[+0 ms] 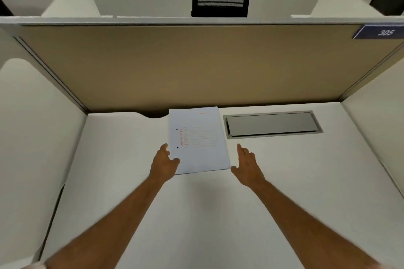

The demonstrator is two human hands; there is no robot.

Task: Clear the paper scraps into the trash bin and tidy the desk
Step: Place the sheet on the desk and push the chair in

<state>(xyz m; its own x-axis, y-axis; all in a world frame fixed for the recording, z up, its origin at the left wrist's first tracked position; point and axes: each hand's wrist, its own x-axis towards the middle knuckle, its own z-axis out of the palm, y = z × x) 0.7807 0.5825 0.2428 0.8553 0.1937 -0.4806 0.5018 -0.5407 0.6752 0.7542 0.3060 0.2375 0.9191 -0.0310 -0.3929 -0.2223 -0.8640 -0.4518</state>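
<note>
1. Fingers of the left hand (164, 164) are closed on the left edge of the paper stack (197, 140); the right hand (247, 165) is held open, just beside its right edge, apart.
2. The stack's long axis runs toward the desk's (284, 181) back edge, between both hands.
3. No scraps are seen; a cable hatch (272, 124) lies right, a partition (196, 61) behind.

A smooth, matt white worktop (218, 214) holds pale paper sheets (197, 140) printed in red. A brushed grey metal cable hatch (272, 124) lies right. The far partition (196, 65) looks like tan cloth.
</note>
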